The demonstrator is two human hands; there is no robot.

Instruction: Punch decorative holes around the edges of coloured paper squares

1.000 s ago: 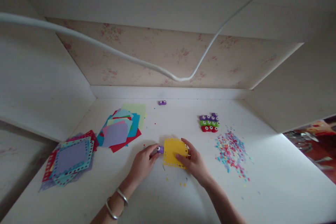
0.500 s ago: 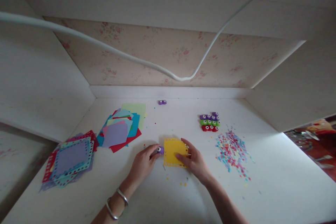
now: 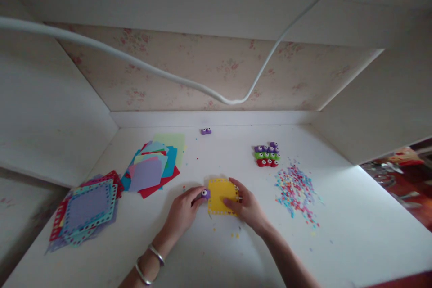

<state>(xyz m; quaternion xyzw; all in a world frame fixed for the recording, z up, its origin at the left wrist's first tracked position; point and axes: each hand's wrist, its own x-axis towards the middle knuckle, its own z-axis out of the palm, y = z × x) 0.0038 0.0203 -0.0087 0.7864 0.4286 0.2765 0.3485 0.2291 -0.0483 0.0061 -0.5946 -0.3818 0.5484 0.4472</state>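
Head view: from my remote seat I see two bare hands working over a white table [image 3: 216, 258].
Left hand [image 3: 184, 209]: thumb and forefinger are pinched closed on a purple eyed piece [image 3: 205, 194], which sits at their tips.
Purple piece's position: it meets the left edge of the yellow sheet [image 3: 218, 191]; I cannot tell whether the paper runs into it.
Right hand [image 3: 246, 207]: it grips the yellow sheet, thumb flat on top, forefinger by the far right corner; the other fingers curl at the right edge, partly hidden from me.
Yellow sheet's position: between the two hands, with small holes along its borders.
Near the sheet: a few yellow bits [image 3: 235, 236] on the tabletop.
Right side: rows of purple, green and red eyed pieces [image 3: 267, 155], just beyond scattered confetti [image 3: 295, 189].
Left side: plain coloured papers [image 3: 146, 175] beside a hole-edged stack [image 3: 89, 202].
Far edge: two purple eyed pieces [image 3: 206, 131], side by side.
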